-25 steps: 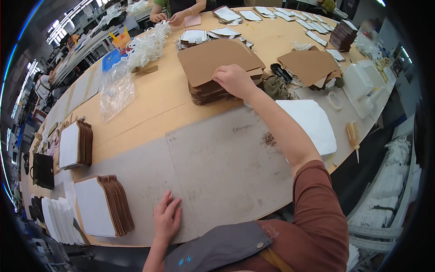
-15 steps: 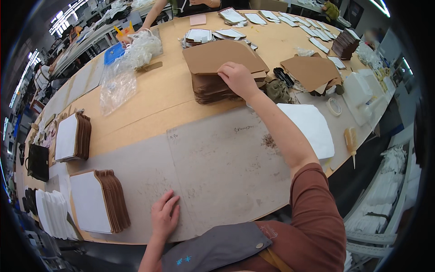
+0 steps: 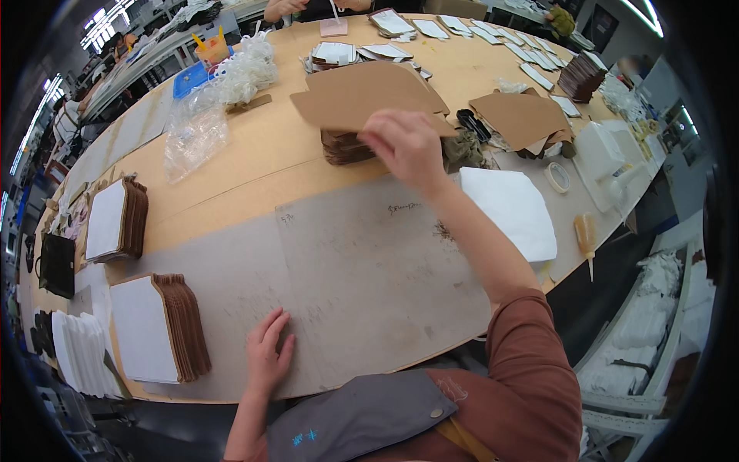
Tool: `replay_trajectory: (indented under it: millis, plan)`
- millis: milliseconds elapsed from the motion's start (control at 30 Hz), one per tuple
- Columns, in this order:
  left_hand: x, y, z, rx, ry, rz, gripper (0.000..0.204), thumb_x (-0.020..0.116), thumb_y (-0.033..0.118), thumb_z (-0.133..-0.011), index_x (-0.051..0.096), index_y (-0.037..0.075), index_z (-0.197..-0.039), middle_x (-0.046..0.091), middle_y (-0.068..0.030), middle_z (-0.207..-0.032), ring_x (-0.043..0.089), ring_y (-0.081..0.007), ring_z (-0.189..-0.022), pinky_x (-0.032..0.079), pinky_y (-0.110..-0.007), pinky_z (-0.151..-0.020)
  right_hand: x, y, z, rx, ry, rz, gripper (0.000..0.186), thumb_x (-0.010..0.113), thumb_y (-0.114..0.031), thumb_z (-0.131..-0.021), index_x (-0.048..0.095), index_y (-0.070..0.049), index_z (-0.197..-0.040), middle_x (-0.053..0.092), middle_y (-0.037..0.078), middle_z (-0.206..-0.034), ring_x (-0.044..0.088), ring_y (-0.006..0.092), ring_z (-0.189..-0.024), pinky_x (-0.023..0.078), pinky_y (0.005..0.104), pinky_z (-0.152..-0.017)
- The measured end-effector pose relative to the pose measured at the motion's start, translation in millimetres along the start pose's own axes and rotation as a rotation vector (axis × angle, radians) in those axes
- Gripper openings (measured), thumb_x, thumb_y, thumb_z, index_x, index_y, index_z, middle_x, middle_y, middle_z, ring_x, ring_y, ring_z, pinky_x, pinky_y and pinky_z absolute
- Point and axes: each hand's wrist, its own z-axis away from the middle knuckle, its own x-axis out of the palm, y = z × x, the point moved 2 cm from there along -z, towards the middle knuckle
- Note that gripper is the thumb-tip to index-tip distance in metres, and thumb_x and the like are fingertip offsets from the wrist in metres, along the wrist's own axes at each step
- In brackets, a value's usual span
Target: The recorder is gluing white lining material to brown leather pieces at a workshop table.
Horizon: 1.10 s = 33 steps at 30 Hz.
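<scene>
My right hand pinches the near edge of a brown sheet, raised off a thick stack of brown pieces at the upper middle. My left hand rests open, fingers apart, on the grey mat. Left of it sits a pile of white-faced, brown-edged pieces, with a similar pile farther back. A white square stack lies right of my right arm.
Glue bottle, tape roll, loose brown pieces and white plastic lie rightward. Leftward are white sheets, a black bag, plastic bags and a blue tray. A co-worker's hands are across the table.
My right hand has pulled the top brown sheet toward me and lifted it slightly off its stack. My left hand stays on the mat. The co-worker's hands across the table have moved.
</scene>
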Motion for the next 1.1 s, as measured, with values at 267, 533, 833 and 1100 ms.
replay_trajectory:
  millis: [267,533,833,1100]
  plan:
    - [5,12,-5,0.073,0.015,-0.069,0.065,0.077,0.014,-0.083,0.053,0.01,-0.144,0.049,-0.0124,-0.152,0.053,-0.0332,-0.133,0.042,-0.045,-0.109,-51,-161,127,-0.116,-0.576,-0.191,0.013,0.073,-0.02,-0.085,0.068,-0.015,-0.096,0.07,-0.001,-0.1,0.066,0.0156,-0.089,0.05,0.0345,-0.088]
    - [28,34,-33,0.364,-0.133,-0.245,0.055,0.064,0.002,-0.082,0.063,0.014,-0.136,0.058,-0.0068,-0.145,0.055,-0.0259,-0.134,0.043,-0.046,-0.111,-131,-101,146,0.333,-0.518,0.073,0.042,0.078,-0.023,-0.087,0.069,-0.013,-0.127,0.071,0.005,-0.122,0.066,0.0263,-0.108,0.049,0.0403,-0.095]
    - [37,33,-34,0.433,-0.146,-0.183,0.043,0.064,0.004,-0.085,0.07,0.013,-0.127,0.066,-0.0072,-0.136,0.06,-0.0283,-0.129,0.046,-0.045,-0.108,-356,130,284,1.001,-0.713,1.429,0.08,0.057,-0.059,-0.096,0.038,-0.007,-0.154,0.046,0.022,-0.153,0.056,0.0426,-0.13,0.044,0.0532,-0.108]
    - [31,34,-30,0.394,-0.153,-0.167,0.043,0.06,0.002,-0.086,0.07,0.014,-0.127,0.066,-0.0046,-0.136,0.061,-0.0257,-0.128,0.046,-0.044,-0.109,-368,132,221,1.511,-0.973,1.213,0.074,0.067,-0.062,-0.086,0.064,-0.003,-0.131,0.067,0.022,-0.127,0.064,0.0398,-0.119,0.051,0.0484,-0.099]
